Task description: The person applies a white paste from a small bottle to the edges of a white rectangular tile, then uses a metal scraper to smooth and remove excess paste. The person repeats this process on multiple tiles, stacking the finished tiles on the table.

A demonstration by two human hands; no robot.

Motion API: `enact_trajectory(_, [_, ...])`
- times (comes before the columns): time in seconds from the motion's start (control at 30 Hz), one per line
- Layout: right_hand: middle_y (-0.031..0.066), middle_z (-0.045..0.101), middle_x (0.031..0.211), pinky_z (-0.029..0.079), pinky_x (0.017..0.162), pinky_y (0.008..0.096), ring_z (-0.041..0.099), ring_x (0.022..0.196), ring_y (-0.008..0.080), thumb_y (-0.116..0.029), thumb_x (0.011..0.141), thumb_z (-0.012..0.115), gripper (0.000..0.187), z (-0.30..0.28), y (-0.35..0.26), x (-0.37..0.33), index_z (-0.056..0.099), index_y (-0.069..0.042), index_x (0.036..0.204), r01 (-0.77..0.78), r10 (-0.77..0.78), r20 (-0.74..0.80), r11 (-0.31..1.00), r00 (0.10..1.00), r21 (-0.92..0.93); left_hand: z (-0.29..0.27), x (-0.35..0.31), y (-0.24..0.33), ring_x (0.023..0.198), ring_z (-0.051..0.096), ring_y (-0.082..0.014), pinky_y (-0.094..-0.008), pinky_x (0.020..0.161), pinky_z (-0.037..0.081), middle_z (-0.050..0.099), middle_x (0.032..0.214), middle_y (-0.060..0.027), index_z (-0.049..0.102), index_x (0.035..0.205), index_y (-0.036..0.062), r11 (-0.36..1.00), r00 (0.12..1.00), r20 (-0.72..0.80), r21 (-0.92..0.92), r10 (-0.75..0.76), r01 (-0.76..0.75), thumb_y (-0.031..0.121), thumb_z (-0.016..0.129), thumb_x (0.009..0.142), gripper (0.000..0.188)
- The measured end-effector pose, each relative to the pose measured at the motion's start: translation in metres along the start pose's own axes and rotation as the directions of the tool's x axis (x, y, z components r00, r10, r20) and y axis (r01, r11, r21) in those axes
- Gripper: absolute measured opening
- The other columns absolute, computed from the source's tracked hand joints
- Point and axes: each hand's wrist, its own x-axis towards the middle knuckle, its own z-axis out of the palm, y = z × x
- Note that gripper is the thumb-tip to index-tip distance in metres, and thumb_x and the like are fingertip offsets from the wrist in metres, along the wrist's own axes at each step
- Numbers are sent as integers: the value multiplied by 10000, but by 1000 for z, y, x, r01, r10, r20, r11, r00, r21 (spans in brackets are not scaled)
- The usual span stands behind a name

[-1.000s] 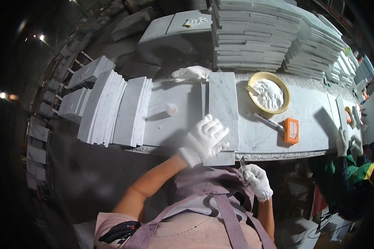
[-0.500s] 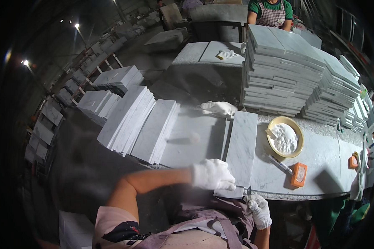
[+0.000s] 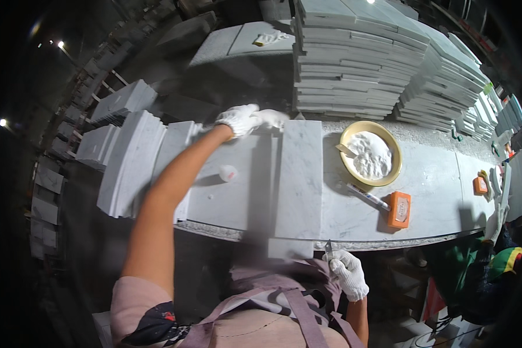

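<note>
My left hand [image 3: 238, 120], in a white knit glove, reaches out over the far part of the bench. Its curled fingers are on the near-left end of a crumpled white cloth [image 3: 274, 119]; the glove hides part of it. The cloth lies by the far end of a long grey-white marble slab [image 3: 299, 174]. Close to my body, my gloved right hand [image 3: 349, 275] is closed around a small knife with a short metal blade [image 3: 329, 249], pointing up beside the bench edge. A short stone piece [image 3: 290, 249] sticks out at the slab's near end.
Right of the slab are a yellow bowl [image 3: 398, 152] of white powder, a marker [image 3: 368, 196] and an orange box [image 3: 399, 210]. A small white object [image 3: 227, 173] stands left. Slab stacks [image 3: 354, 69] rise behind; more slabs [image 3: 130, 165] lean left.
My left hand has moved from the slab's near end out to the white cloth. My right hand keeps the knife near the bench edge. The view has shifted, and the person opposite is out of sight.
</note>
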Motion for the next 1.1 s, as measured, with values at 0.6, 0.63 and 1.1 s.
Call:
enact_trajectory(0.6, [-12,615,733,472,546,223,565,591,63,-340,997,745,356,-10,-18,40,733,1,1098,-78,70,-118,995,990,-56,43,77,51,1051,724,-345,-450,906,584,738,1173,-81,665,1380,327,888,884,205,107,420,-447,264,564,1018,381])
enact_trajectory(0.63, [-9,616,734,474,545,225,567,591,64,-336,998,743,354,-10,-18,40,732,3,1098,-78,71,-125,996,990,-50,47,84,50,1058,724,-346,-444,904,584,739,1189,-80,651,1409,339,901,882,252,73,398,-428,257,560,1022,405])
enact_trajectory(1.1, [36,732,856,524,646,244,654,693,92,-174,1034,672,178,-21,-25,50,725,-15,1092,-291,295,-79,955,952,59,84,135,51,798,716,-263,-358,800,566,758,884,-70,761,1106,215,955,888,370,4,274,-296,404,548,1054,289])
